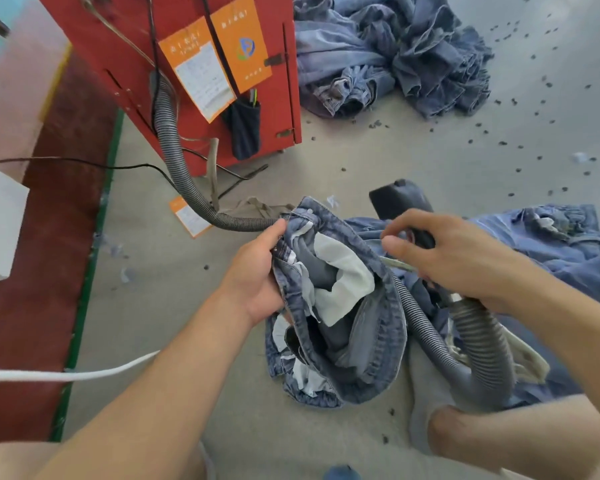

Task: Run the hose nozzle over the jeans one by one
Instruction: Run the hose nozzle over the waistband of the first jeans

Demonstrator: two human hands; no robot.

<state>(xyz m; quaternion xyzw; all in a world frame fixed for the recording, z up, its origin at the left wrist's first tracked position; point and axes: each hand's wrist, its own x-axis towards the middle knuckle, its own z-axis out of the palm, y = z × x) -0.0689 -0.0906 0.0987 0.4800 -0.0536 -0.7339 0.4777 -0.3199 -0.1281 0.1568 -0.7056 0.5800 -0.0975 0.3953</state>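
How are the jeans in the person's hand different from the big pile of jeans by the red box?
The held jeans are a single pair, while the pile is many pairs heaped together. The held jeans are gripped at the waistband by the left hand and opened so the white pocket linings show; the pile lies untouched on the floor with no linings visible. The held jeans sit close to the nozzle; the pile is far from it. Both are blue denim.
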